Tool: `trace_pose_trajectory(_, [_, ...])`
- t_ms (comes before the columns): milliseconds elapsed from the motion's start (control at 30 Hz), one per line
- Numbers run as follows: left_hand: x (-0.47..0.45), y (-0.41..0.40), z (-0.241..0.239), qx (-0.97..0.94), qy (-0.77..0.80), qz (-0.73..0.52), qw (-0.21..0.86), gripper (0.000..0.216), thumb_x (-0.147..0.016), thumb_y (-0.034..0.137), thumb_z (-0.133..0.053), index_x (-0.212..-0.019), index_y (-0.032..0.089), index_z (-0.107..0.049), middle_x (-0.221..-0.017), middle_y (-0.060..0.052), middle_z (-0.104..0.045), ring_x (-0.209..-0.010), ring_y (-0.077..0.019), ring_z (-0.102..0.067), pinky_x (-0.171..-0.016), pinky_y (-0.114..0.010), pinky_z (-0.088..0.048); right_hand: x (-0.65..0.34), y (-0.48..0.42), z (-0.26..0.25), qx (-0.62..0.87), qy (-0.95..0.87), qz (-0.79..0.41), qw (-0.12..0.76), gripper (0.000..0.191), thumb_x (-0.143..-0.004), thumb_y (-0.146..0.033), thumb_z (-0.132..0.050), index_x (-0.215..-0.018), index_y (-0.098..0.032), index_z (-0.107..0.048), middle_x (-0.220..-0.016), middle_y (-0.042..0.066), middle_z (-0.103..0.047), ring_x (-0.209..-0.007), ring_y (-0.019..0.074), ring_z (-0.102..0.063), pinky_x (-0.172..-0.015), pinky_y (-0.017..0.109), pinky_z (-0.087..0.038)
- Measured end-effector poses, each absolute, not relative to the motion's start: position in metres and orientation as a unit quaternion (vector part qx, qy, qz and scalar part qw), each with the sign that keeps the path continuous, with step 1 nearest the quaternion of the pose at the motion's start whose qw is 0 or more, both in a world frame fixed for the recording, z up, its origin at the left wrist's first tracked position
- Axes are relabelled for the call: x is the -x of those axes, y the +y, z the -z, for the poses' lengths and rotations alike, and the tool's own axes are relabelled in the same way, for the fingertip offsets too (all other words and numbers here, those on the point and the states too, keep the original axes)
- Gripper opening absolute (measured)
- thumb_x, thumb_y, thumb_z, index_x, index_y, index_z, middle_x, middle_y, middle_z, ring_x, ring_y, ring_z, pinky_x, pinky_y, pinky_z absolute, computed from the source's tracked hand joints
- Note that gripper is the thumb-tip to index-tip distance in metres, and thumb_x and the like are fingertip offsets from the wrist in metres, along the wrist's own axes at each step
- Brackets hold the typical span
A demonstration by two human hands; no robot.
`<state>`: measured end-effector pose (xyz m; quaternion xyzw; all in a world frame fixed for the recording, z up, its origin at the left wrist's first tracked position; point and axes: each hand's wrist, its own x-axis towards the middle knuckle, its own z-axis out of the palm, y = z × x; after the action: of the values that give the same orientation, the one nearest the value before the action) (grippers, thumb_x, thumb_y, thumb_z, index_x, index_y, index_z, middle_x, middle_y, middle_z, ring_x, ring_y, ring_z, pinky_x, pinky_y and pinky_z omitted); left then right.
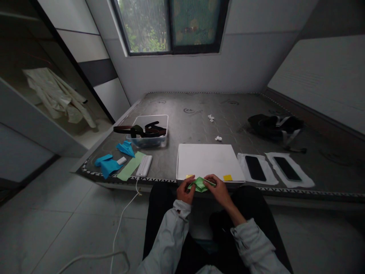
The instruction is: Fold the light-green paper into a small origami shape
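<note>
A folded piece of green paper is held between both hands, over the near edge of a white box. My left hand pinches its left side, fingers closed. On the right side, my right hand grips the paper between thumb and fingers. Its folds make a small pointed shape; the finer creases are too small to make out. Two yellow pieces lie at the box's front edge: one yellow square right of my right hand, the other partly hidden behind my left hand.
Left of the box lie a white power strip, a green paper strip, blue folded papers and a clear bin with belts. Two phones rest on white sheets at right. Behind are crumpled papers and a dark cap-like item.
</note>
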<state>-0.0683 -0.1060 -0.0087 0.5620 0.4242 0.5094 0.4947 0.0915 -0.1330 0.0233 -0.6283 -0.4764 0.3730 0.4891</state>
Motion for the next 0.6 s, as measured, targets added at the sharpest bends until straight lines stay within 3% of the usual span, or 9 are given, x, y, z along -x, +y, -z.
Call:
trace_pose_trajectory(167, [0.0709, -0.1044, 0.0082, -0.638, 0.387, -0.527, 0.406, 0.017, -0.083, 0.028, -0.061, -0.091, 0.022, -0.074, -0.115, -0.01, -0.07, -0.106, -0.0242, -0.065, -0.095, -0.04, -0.051, -0.0963, -0.1314, -0.0197, 0.633, -0.462, -0.392, 0.483, 0.029, -0.073, -0.045, -0.068, -0.083, -0.018, -0.063, -0.079, 0.004, -0.067, -0.075, 0.0199, -0.064, -0.067, 0.029, -0.052])
trace_pose_trajectory(367, [0.0726, -0.1043, 0.0133, -0.705, 0.395, -0.519, 0.279, 0.022, -0.09, 0.03, -0.055, -0.101, 0.027, -0.074, -0.121, -0.008, -0.064, -0.095, -0.0187, -0.065, -0.084, -0.035, -0.057, -0.0944, -0.1311, -0.0239, 0.644, -0.434, -0.401, 0.485, 0.035, -0.067, -0.051, -0.069, -0.078, -0.018, -0.063, -0.075, 0.002, -0.065, -0.07, 0.0194, -0.062, -0.062, 0.029, -0.054])
trace_pose_trajectory(500, [0.0759, -0.1032, 0.0106, -0.729, 0.404, -0.534, 0.138, 0.019, -0.088, 0.033, -0.058, -0.095, 0.03, -0.076, -0.096, -0.006, -0.067, -0.081, -0.0166, -0.062, -0.069, -0.03, -0.056, -0.0923, -0.1306, -0.0238, 0.649, -0.397, -0.422, 0.493, 0.038, -0.062, -0.053, -0.071, -0.076, -0.018, -0.062, -0.074, 0.002, -0.063, -0.066, 0.0193, -0.061, -0.057, 0.031, -0.055])
trace_pose_trajectory(600, [0.078, -0.1028, 0.0058, -0.754, 0.349, -0.55, 0.085, 0.016, -0.087, 0.03, -0.061, -0.092, 0.026, -0.076, -0.075, -0.003, -0.07, -0.07, -0.0147, -0.062, -0.066, -0.027, -0.052, -0.0923, -0.1309, -0.0221, 0.652, -0.391, -0.419, 0.496, 0.037, -0.063, -0.052, -0.07, -0.076, -0.019, -0.061, -0.072, 0.001, -0.061, -0.065, 0.019, -0.06, -0.054, 0.031, -0.056])
